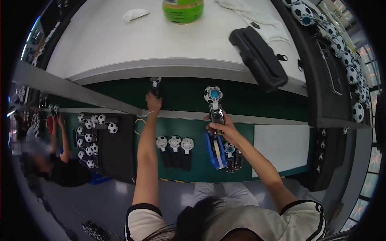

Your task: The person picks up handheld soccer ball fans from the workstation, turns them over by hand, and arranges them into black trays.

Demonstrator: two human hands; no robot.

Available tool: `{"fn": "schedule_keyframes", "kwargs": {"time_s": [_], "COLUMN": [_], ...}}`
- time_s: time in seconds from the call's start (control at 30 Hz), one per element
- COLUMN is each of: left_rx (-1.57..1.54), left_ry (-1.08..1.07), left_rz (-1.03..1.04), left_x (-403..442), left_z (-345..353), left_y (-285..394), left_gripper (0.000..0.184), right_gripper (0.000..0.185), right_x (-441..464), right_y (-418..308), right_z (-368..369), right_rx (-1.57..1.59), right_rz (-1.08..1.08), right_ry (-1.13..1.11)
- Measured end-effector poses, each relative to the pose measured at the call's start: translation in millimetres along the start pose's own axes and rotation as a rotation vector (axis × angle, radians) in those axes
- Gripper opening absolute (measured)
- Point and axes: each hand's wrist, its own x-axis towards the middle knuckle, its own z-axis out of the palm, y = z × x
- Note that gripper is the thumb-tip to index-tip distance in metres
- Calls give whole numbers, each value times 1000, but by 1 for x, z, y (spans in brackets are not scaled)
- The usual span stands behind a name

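My right hand (226,127) is closed around the lower end of a soccer-ball-headed device (216,112). This device has a round black-and-white head with a blue centre, and its handle shows bare inner parts. Further left, my left hand (153,102) reaches forward over the dark green strip below the shelf. Its fingers close on a black-handled soccer-ball unit (156,86), whose far end is partly cut off by the shelf edge. Just below my right hand stands a blue tape dispenser (216,152), with open-handled soccer-ball devices (230,156) beside it.
Three black-handled soccer-ball units (175,148) lie in a row between my arms. A white sheet (281,148) is at right, a dark tray (116,148) with several units at left. Overhead, the white shelf (108,44) bears a black case (257,58) and green container (183,11). Another person (60,160) works far left.
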Motion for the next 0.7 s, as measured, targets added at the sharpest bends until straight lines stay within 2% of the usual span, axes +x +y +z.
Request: {"fn": "schedule_keyframes", "kwargs": {"time_s": [0.03,0.07,0.1,0.13,0.17,0.2,0.27,0.33,0.37,0.43,0.5,0.6,0.67,0.7], "left_rx": [51,111,100,-360,-812,-800,-1258,-1331,-1317,-1782,-2065,-1531,-1536,-1598], "left_ry": [-45,-91,-124,-317,-503,-530,-484,-393,-415,-625,-728,-476,-429,-476], "left_rz": [-118,-236,-218,-351,-493,-493,-163,-102,-110,-226,-231,-116,-95,-43], "left_x": [10,17,20,22,14,-4,-65,-139,-163,-202,-238,-278,-303,-315], "left_z": [5,6,3,-4,-13,-18,-43,-102,-119,-143,-152,-162,-165,-166], "left_y": [3,8,12,15,25,36,74,151,166,188,221,269,290,301], "left_gripper": [67,63,63,56,50,50,46,43,43,44,44,38,35,34], "right_gripper": [40,47,52,60,60,60,53,51,52,54,54,55,56,56], "right_x": [-19,-34,-47,-59,-71,-82,-100,-118,-127,-146,-166,-195,-217,-227], "right_y": [-15,-30,-43,-54,-60,-64,-73,-83,-85,-84,-85,-96,-104,-108], "right_z": [-4,-10,-12,-13,-17,-20,-28,-27,-27,-35,-44,-53,-66,-76], "right_rx": [106,247,230,218,253,263,392,470,501,521,520,512,564,564], "right_rz": [2,13,6,5,8,11,-62,-75,-105,-118,-137,-175,-181,-173], "right_ry": [-5,-67,3,69,89,115,74,67,88,113,103,83,59,46]}}
